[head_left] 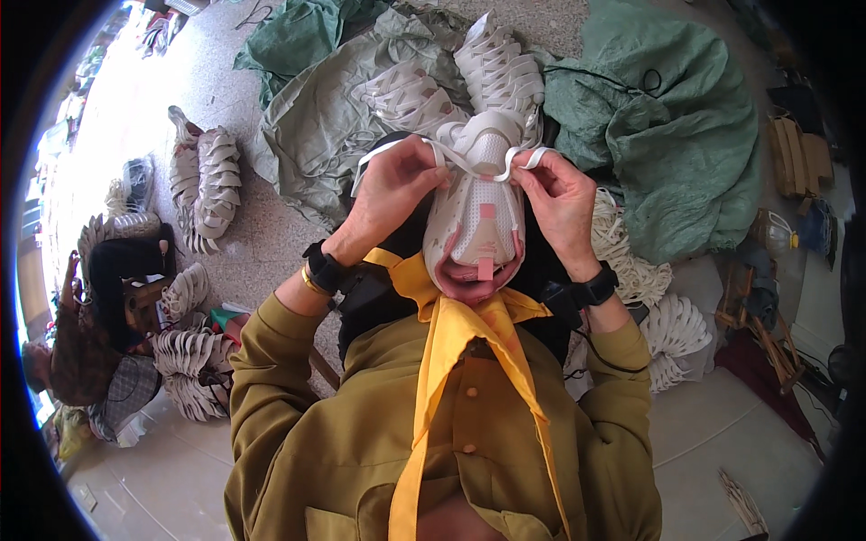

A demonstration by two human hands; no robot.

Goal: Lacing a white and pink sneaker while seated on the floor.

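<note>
A white sneaker upper (465, 236) with pink lining and pink tabs rests on my lap, its heel end toward me. My left hand (403, 178) is closed in a pinch on a white shoelace (466, 166) at the upper's left side. Across from it, my right hand (561, 197) pinches the same lace near the right row of eyelets. Between the two hands the lace runs loosely over the front part of the upper. Just beyond lie stacked white uppers (502, 74) and a second stack (410, 97) on a grey-green sheet (305, 149).
Green sacks (663, 135) lie at the far right. A heap of white laces (621, 257) and more nested uppers (675, 335) sit by my right arm. Further stacks (216, 180) stand on the floor at left, where another person (86, 347) sits.
</note>
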